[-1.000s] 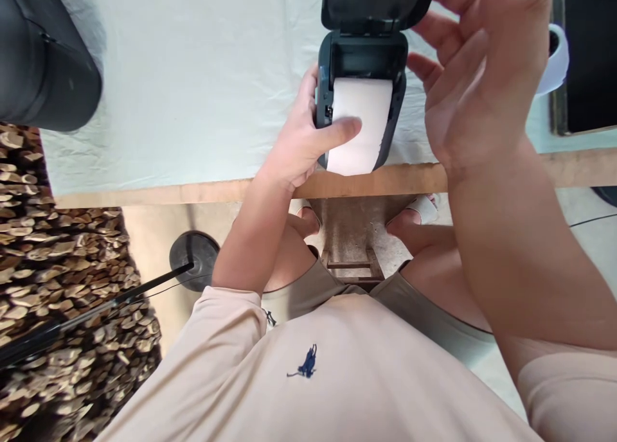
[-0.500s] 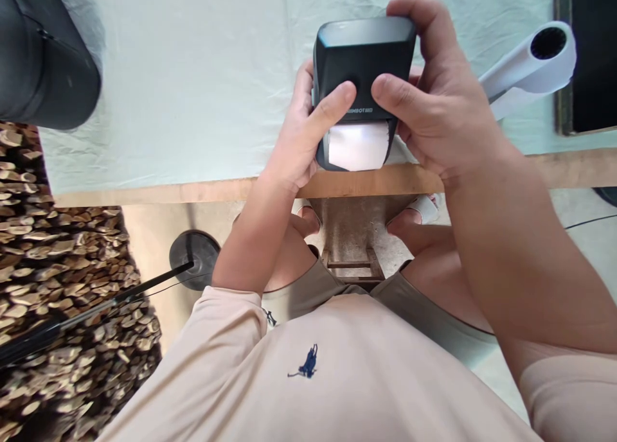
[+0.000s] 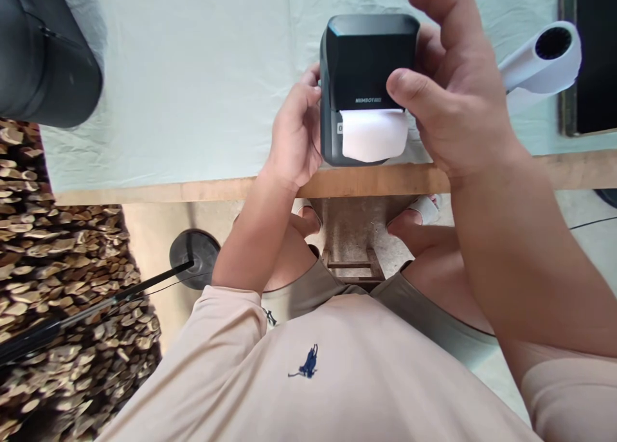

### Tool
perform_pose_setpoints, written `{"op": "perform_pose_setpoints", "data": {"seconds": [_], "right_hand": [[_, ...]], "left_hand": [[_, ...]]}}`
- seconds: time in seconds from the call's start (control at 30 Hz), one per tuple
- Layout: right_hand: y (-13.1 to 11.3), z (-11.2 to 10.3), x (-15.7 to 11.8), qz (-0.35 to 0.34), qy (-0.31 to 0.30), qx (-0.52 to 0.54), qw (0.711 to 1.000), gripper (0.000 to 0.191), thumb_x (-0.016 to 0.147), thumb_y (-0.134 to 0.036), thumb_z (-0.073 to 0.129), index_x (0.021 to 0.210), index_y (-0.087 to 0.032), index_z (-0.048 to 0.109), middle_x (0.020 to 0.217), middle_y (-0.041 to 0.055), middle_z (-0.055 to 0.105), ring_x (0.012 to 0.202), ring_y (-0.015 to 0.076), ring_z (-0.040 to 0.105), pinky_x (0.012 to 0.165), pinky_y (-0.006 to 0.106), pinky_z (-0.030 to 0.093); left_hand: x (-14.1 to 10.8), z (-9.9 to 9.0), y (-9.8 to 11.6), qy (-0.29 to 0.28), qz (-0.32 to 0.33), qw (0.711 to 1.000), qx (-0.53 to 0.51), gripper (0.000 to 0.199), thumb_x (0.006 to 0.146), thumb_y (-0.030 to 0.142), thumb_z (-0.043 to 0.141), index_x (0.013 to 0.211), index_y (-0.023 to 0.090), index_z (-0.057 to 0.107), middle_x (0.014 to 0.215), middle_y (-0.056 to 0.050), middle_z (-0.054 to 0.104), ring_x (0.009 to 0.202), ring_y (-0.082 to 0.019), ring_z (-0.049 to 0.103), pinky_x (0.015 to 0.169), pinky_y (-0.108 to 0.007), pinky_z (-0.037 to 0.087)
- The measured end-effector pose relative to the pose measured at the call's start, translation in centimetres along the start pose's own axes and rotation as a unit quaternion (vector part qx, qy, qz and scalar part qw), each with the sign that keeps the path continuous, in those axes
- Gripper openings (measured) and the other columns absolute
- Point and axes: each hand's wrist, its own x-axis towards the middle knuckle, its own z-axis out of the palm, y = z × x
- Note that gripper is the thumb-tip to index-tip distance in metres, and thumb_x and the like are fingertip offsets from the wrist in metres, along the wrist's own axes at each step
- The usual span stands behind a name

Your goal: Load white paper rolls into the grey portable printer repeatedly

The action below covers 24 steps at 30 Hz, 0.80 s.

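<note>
A black label printer (image 3: pixel 369 56), marked NIIMBOT, is held up just above the table's front edge. A white paper label (image 3: pixel 375 135) sticks out of its lower slot. My left hand (image 3: pixel 296 130) grips the printer's left side, its thumb along the edge and its other fingers mostly hidden behind. On the other side, my right hand (image 3: pixel 453 88) has its thumb against the lower right of the front face. Its index finger is raised off the body, while the remaining fingers bend around the right side, partly hidden.
A roll of white paper (image 3: pixel 542 63) lies right of my right hand, beside a dark flat screen-like object (image 3: pixel 590 63). A black case (image 3: pixel 45 56) stands at the upper left. A pale cloth (image 3: pixel 193 95) covers the wooden-edged table. A stand's round base (image 3: pixel 195 256) is on the floor.
The printer has shifted slightly right. My left thumb has moved off its front face to the side edge. My right hand has moved right, its index finger lifting off the top corner.
</note>
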Motion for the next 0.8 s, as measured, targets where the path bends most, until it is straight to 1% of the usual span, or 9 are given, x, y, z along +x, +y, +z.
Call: {"op": "perform_pose_setpoints", "data": {"seconds": [0.2, 0.27, 0.33, 0.43, 0.53, 0.6, 0.67, 0.73, 0.8], "right_hand": [[-0.5, -0.2, -0.3, 0.0, -0.035, -0.048, 0.998, 0.063, 0.063, -0.026, 0.047, 0.116, -0.027, 0.013, 0.112, -0.0024, 0.035, 0.099, -0.0031, 0.039, 0.078, 0.005, 0.041], [-0.9, -0.4, -0.6, 0.004, -0.046, -0.088, 0.995, 0.07, 0.06, -0.023, 0.049, 0.118, -0.029, 0.01, 0.113, -0.0041, 0.033, 0.099, -0.0038, 0.039, 0.079, 0.004, 0.041], [-1.3, -0.7, -0.7, -0.001, -0.02, -0.135, 0.991, 0.073, 0.057, -0.025, 0.053, 0.118, -0.03, 0.013, 0.113, -0.0055, 0.033, 0.098, -0.004, 0.039, 0.078, 0.003, 0.041], [-1.8, -1.0, -0.7, -0.045, 0.099, -0.211, 0.971, 0.056, 0.059, -0.038, 0.05, 0.11, -0.024, 0.03, 0.108, -0.0058, 0.034, 0.079, -0.0085, 0.039, 0.06, 0.001, 0.035], [-1.9, -0.9, -0.2, -0.122, 0.162, -0.206, 0.957, 0.047, 0.069, -0.049, 0.032, 0.103, -0.017, 0.034, 0.109, -0.0035, 0.032, 0.056, -0.013, 0.032, 0.049, 0.006, 0.031], [-1.9, -0.8, 0.1, -0.159, 0.157, -0.164, 0.961, 0.048, 0.072, -0.051, 0.023, 0.103, -0.015, 0.03, 0.109, -0.0013, 0.031, 0.057, -0.0099, 0.039, 0.051, 0.01, 0.035], [-1.9, -0.8, 0.2, -0.151, 0.148, -0.161, 0.964, 0.045, 0.074, -0.047, 0.02, 0.104, -0.014, 0.025, 0.102, -0.001, 0.037, 0.073, -0.0045, 0.047, 0.055, 0.01, 0.036], [-1.9, -0.9, 0.2, -0.126, 0.143, -0.243, 0.951, 0.037, 0.077, -0.04, 0.019, 0.102, -0.013, 0.026, 0.094, -0.0015, 0.042, 0.081, -0.0039, 0.047, 0.056, 0.009, 0.033], [-1.9, -1.1, -0.1, -0.098, 0.112, -0.364, 0.92, 0.031, 0.075, -0.035, 0.025, 0.096, -0.015, 0.037, 0.089, -0.003, 0.044, 0.074, -0.0055, 0.044, 0.057, 0.009, 0.032]], "left_hand": [[0.2, -0.7, -0.3, 0.004, -0.004, 1.0, -0.028, 0.024, 0.071, 0.017, 0.028, 0.087, 0.022, 0.045, 0.07, 0.002, 0.048, 0.049, -0.001, 0.037, 0.046, -0.012, 0.032], [0.3, -0.6, -0.2, -0.001, 0.0, 0.999, -0.039, 0.024, 0.071, 0.018, 0.028, 0.086, 0.022, 0.047, 0.07, 0.002, 0.05, 0.052, -0.002, 0.041, 0.048, -0.013, 0.034], [0.2, -0.4, 0.1, -0.012, -0.017, 0.999, -0.04, 0.026, 0.073, 0.024, 0.026, 0.086, 0.021, 0.049, 0.073, 0.002, 0.053, 0.065, -0.006, 0.05, 0.058, -0.017, 0.04], [0.0, 0.1, 0.4, -0.019, -0.06, 0.998, -0.014, 0.032, 0.076, 0.034, 0.025, 0.09, 0.018, 0.049, 0.082, -0.001, 0.057, 0.088, -0.012, 0.052, 0.073, -0.022, 0.043], [-0.1, 0.4, 0.4, 0.001, -0.056, 0.997, 0.051, 0.026, 0.075, 0.031, 0.034, 0.095, 0.019, 0.044, 0.089, -0.002, 0.055, 0.088, -0.013, 0.052, 0.069, -0.021, 0.044], [-0.1, 0.5, 0.2, 0.008, -0.049, 0.995, 0.086, 0.025, 0.075, 0.03, 0.036, 0.095, 0.019, 0.044, 0.088, -0.001, 0.053, 0.085, -0.012, 0.054, 0.065, -0.019, 0.043], [-0.1, 0.4, 0.1, 0.004, -0.047, 0.994, 0.098, 0.026, 0.076, 0.031, 0.033, 0.094, 0.016, 0.046, 0.084, -0.002, 0.051, 0.083, -0.012, 0.054, 0.064, -0.019, 0.042], [-0.1, 0.4, 0.1, 0.003, -0.048, 0.994, 0.096, 0.025, 0.076, 0.03, 0.033, 0.092, 0.016, 0.047, 0.082, -0.002, 0.051, 0.081, -0.011, 0.054, 0.062, -0.018, 0.041], [-0.1, 0.4, 0.1, 0.008, -0.044, 0.996, 0.083, 0.022, 0.075, 0.028, 0.035, 0.09, 0.019, 0.049, 0.079, -0.001, 0.051, 0.073, -0.008, 0.053, 0.058, -0.015, 0.039]]}}
